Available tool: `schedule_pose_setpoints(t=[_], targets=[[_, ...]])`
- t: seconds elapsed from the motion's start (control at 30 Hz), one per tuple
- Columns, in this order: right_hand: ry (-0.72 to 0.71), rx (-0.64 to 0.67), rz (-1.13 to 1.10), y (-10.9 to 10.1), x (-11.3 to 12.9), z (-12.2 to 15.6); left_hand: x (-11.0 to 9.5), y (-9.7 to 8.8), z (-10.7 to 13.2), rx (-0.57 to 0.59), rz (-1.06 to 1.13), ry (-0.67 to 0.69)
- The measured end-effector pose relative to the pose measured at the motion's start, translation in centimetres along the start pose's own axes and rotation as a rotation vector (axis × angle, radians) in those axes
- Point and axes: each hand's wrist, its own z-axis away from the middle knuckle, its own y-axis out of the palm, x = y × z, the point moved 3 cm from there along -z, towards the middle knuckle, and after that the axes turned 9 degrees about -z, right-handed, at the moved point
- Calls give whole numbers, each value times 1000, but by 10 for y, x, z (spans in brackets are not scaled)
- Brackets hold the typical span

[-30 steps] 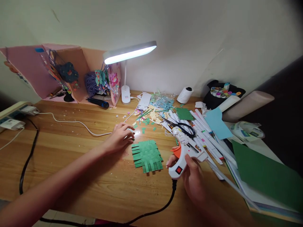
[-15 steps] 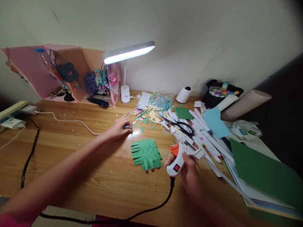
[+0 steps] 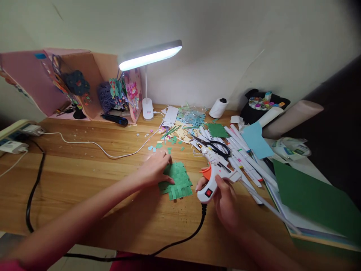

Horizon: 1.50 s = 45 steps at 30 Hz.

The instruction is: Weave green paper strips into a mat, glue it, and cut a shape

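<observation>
1. A green woven mat [image 3: 180, 180] lies near the middle of the table [image 3: 158, 222], between its front and back edges.
2. The left hand [image 3: 158, 166] is on the mat's left side, thumb and fingers parted; whether they pinch it, I cannot tell.
3. The right hand [image 3: 227, 207] wraps round a glue gun [image 3: 216, 176], just right of the mat.
4. Scissors [image 3: 209, 143] lie over markers [image 3: 246, 165]; a lamp [image 3: 150, 56] stands near the back edge.
</observation>
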Motion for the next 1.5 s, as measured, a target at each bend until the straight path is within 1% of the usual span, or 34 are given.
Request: schedule_pose_setpoints(t=[0.1, 0.23, 0.33, 0.4, 0.5, 0.53, 0.6, 0.63, 0.67, 0.73, 0.77, 0.83, 0.9, 1.0, 1.13, 1.23, 1.33, 1.4, 1.5], targets=[[-10, 27, 2, -1, 1, 0, 4, 6, -5, 20, 62, -56], [-13, 51, -9, -3, 1, 1, 14, 6, -15, 46, 255, -119], [-30, 67, -30, -3, 3, 3, 19, 6, -24, 75, 344, -115], [-30, 74, -23, -1, 5, 3, 22, 6, -30, 58, 360, -112], [-14, 36, -8, 0, 6, 3, 24, 5, -36, -20, 363, -158], [-4, 24, -3, 0, 6, 3, 23, 3, -35, -64, 345, -180], [12, 19, 13, 0, 5, 2, 15, -2, -27, -171, 239, -193], [19, 25, 29, 1, 5, 2, 9, -4, -21, -220, 152, -169], [22, 30, 46, 0, 5, 2, 1, -5, -15, -237, 73, -120], [23, 33, 107, 0, 6, 2, -13, -2, -3, -171, 7, -15], [29, 43, 160, 0, 6, 2, -18, 0, 2, -133, 5, 8], [58, 67, 282, 0, 7, 3, -21, 5, 9, -107, 39, 21], [94, 96, 385, 0, 8, 5, -19, 8, 11, -122, 111, 38], [136, 138, 473, 0, 8, 7, -9, 12, 9, -130, 254, 58], [168, 188, 592, 0, 6, 11, 5, 16, 4, -214, 376, -42], [227, 208, 668, -2, 2, 15, 8, 19, 1, -262, 408, -71], [280, 245, 671, -1, -4, 18, 9, 22, 1, -283, 412, -63], [285, 243, 663, -1, -7, 18, 9, 23, 0, -293, 409, -52], [282, 205, 653, -2, -10, 17, 9, 25, 0, -301, 406, -45]])
